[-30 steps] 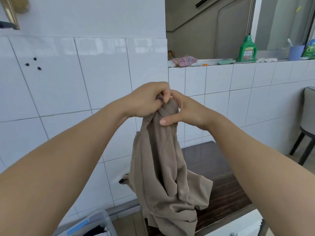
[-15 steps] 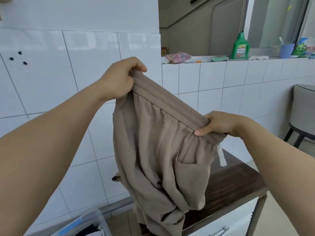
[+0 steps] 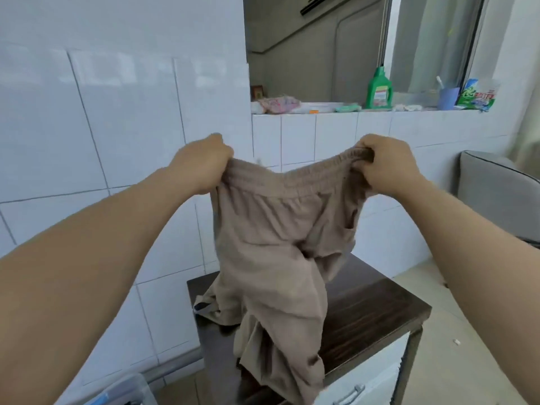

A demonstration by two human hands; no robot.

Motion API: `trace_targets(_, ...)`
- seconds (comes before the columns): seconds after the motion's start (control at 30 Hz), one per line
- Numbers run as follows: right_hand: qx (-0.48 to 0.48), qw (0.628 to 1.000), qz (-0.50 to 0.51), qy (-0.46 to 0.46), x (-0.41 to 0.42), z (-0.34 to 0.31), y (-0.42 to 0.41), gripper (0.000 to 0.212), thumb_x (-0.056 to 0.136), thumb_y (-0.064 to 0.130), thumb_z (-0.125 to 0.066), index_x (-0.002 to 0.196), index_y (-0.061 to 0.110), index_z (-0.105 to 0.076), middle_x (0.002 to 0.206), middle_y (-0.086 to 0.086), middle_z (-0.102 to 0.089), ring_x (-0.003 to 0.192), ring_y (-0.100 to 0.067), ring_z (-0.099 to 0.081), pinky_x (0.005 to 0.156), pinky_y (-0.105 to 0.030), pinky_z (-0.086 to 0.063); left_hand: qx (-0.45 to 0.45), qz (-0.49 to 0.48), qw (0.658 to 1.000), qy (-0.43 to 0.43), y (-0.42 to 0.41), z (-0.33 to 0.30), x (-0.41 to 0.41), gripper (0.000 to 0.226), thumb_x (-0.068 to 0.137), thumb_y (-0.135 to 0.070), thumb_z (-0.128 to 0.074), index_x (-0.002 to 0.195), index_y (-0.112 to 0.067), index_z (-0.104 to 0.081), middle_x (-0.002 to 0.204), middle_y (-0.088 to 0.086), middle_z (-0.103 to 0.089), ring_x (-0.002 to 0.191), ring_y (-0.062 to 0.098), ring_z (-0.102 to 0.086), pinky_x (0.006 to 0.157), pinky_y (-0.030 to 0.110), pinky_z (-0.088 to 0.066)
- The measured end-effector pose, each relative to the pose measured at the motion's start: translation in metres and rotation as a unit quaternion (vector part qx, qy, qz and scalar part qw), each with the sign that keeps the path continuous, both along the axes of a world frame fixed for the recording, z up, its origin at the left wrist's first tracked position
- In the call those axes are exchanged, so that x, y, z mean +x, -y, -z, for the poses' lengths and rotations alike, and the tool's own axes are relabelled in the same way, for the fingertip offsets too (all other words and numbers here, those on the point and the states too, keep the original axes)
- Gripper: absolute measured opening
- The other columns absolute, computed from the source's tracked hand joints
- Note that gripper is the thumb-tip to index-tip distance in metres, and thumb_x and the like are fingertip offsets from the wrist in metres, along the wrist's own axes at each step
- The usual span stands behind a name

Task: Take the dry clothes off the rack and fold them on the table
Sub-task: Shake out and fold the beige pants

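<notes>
I'm in the spreading-out step now: the beige trousers are off the rack and hang in front of me by their elastic waistband, held up over the dark wooden table. My left hand has its fingers curled tight round the left end of the waistband, and my right hand is clenched round the right end, so the band runs stretched between the two fists with a slight sag in the middle. The legs drop down in a twisted bunch, and their lower part lies crumpled on the tabletop, one bit spilling over the near edge; I think one leg is partly turned in on itself, though the folds are too muddled to be sure. Next, as I judge it, I need the legs shaken straight and the trousers lowered flat onto the table, waistband level, before any fold goes in.
</notes>
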State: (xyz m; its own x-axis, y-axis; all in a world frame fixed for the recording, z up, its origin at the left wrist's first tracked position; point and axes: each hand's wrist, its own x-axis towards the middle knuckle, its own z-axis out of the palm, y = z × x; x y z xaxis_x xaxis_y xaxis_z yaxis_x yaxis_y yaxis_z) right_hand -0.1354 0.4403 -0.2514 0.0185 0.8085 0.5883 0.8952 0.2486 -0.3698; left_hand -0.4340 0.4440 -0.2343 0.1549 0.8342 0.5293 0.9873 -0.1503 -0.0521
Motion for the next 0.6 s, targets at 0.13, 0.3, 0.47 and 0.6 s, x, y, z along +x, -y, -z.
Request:
trace_targets(0.13,0.051,0.956,-0.12,-0.261,0.009,0.007,0.012,0.018,0.08,0.007,-0.074,0.091,0.015,-0.061,0.079,0.004,-0.063,0.076,-0.013,-0.058,0.068,-0.023,-0.049,0.182,-0.019,0.962,0.202,-0.003,-0.005,-0.019,0.02,0.085,0.005,-0.044,0.092,-0.011,-0.053,0.098,0.005,-0.041,0.073,0.022,-0.042,0.062,0.028,-0.038)
trace_targets(0.3,-0.019,0.781,-0.444,-0.438,0.008,-0.017,0.024,0.022,0.081,-0.001,-0.065,0.102,0.007,-0.064,0.083,0.003,-0.074,0.07,-0.017,-0.068,0.061,-0.019,-0.053,0.256,0.164,0.806,0.507,0.003,-0.019,-0.016,0.042,0.072,0.01,-0.032,0.071,-0.024,-0.057,0.105,0.017,-0.059,0.08,0.015,-0.059,0.067,0.029,-0.058)
trace_targets(0.47,-0.073,0.724,-0.526,-0.44,-0.01,-0.032,0.017,0.028,0.064,0.014,-0.08,0.091,0.015,-0.075,0.09,-0.001,-0.074,0.083,-0.018,-0.069,0.086,-0.03,-0.055,0.028,0.302,0.646,0.7,0.026,-0.034,0.03,0.026,0.089,0.001,-0.043,0.075,-0.015,-0.059,0.082,0.007,-0.061,0.076,0.021,-0.059,0.066,0.026,-0.05)
trace_targets(0.6,-0.094,0.684,-0.526,-0.497,-0.048,-0.029,0.019,0.021,0.084,-0.004,-0.054,0.098,0.004,-0.067,0.09,-0.006,-0.074,0.086,-0.016,-0.069,0.089,-0.033,-0.055,-0.09,0.373,0.662,0.643,0.041,-0.038,0.07,0.02,0.09,-0.006,-0.05,0.075,-0.012,-0.062,0.075,0.003,-0.065,0.069,0.016,-0.062,0.068,0.027,-0.051)
